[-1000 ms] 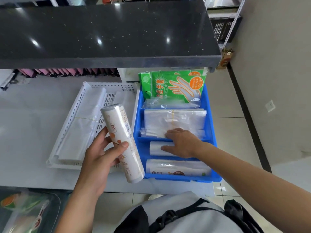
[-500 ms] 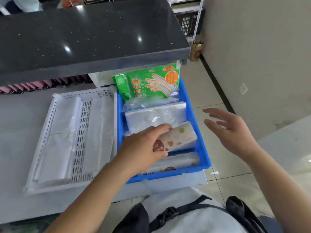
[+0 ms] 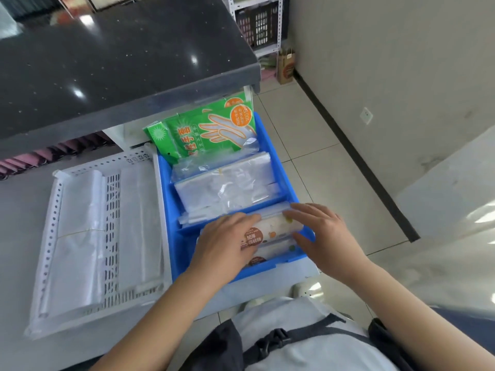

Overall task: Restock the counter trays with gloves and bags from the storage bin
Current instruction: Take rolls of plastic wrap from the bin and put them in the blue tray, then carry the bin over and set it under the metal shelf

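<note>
A blue divided tray (image 3: pixel 166 199) sits on the pale counter. Green glove packs (image 3: pixel 211 132) stand in its far section. Flat clear bags (image 3: pixel 225 188) fill the middle section. In the near section lies a white bag roll (image 3: pixel 273 228) with coloured dots and a brown label, on top of another roll (image 3: pixel 273 249). My left hand (image 3: pixel 227 242) lies over the top roll's left half. My right hand (image 3: pixel 321 234) clasps its right end, fingers above and thumb below.
A white perforated tray (image 3: pixel 112 231) with folded clear bags (image 3: pixel 77 236) lies to the left of the blue one. A black stone countertop (image 3: pixel 120 57) overhangs the back. Tiled floor, a paper bag (image 3: pixel 286 66) and a crate shelf (image 3: pixel 259 25) are to the right.
My left hand carried the roll from above the white tray into the blue tray's near section. My right hand lifted away to the right, then returned onto the roll's right end.
</note>
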Motion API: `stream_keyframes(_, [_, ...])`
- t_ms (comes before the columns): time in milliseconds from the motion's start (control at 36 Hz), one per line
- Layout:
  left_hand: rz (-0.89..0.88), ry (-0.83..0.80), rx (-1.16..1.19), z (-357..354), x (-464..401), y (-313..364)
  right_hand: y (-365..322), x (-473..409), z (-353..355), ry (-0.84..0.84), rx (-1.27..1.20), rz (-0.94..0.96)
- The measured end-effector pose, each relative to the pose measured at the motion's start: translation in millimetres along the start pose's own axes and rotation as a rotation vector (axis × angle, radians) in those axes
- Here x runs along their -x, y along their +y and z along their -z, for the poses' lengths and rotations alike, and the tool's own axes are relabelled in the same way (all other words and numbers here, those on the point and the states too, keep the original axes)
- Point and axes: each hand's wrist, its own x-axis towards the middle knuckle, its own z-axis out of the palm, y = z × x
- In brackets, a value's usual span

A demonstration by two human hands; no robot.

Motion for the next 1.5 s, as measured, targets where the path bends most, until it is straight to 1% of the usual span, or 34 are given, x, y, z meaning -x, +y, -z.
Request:
stream_keyframes(139, [0.150,0.188,0.070,0.8,33.2,-10.7,5.7,-2.7,-4.5,0.056,-0.015,0.027])
stream_keyframes(194, [0.179,0.229,0.075,-3.2,43.6,-10.4,7.7,-3.8,-5.6,0.066,-0.028,0.038])
stream_keyframes(278, [0.193,0.236,0.057,-9.6,50.8,-3.9,9.4,-4.0,-4.4,0.070,-0.042,0.056])
stream_keyframes(444, [0.304,0.277,0.131,-14.1,52.8,6.8,14.0,-8.0,-0.2,0.053,-0.090,0.085])
stream_keyframes(528, [0.332,0.295,0.159,-17.5,52.5,8.5,18.7,-11.6,3.4,0.015,-0.105,0.112])
stream_keyframes(611, [0.389,0.293,0.261,-20.1,51.9,12.6,18.7,-12.7,13.6,-0.051,-0.120,0.141])
stream_keyframes(694, [0.452,0.275,0.334,-20.4,51.5,19.1,4.3,-9.3,26.8,-0.049,-0.155,0.229])
stream_keyframes(750, [0.469,0.300,0.346,-18.3,57.5,21.5,-15.8,-4.9,31.3,-0.047,-0.199,0.302])
stream_keyframes(806, [0.469,0.340,0.321,-14.9,72.1,20.7,-38.3,0.7,28.8,-0.094,-0.213,0.361])
stream_keyframes(917, [0.573,0.401,0.319,-9.2,131.6,7.4,-83.4,20.9,4.5,-0.189,-0.144,0.442])
stream_keyframes(972, [0.640,0.416,0.339,-11.9,173.3,-5.7,-106.9,39.7,-14.3,-0.209,-0.096,0.490])
stream_keyframes(1056, [0.765,0.435,0.401,-21.1,245.1,-29.4,-143.9,77.3,-49.8,-0.252,-0.096,0.510])
stream_keyframes(1111, [0.840,0.464,0.459,-30.7,295.8,-43.4,-167.8,106.9,-78.2,-0.345,-0.088,0.511])
stream_keyframes(1222, [1.005,0.595,0.539,-56.4,400.8,-65.0,-215.5,160.7,-139.8,-0.639,-0.016,0.575])
stream_keyframes(1278, [1.118,0.664,0.594,-69.7,450.3,-70.8,-241.9,179.2,-165.9,-0.732,0.038,0.630])
stream_keyframes(1333, [1.218,0.745,0.600,-81.9,495.5,-78.1,-270.0,192.0,-187.3,-0.778,0.056,0.661])
stream_keyframes(1389, [1.321,0.777,0.629,-91.0,532.7,-83.2,-295.2,200.8,-203.8,-0.817,0.066,0.684])
stream_keyframes(1444, [1.405,0.821,0.686,-98.4,564.2,-86.3,-316.5,206.7,-218.0,-0.842,0.083,0.705])
stream_keyframes(1500, [1.480,0.898,0.770,-105.8,590.8,-89.8,-335.5,209.2,-235.3,-0.860,0.101,0.730])
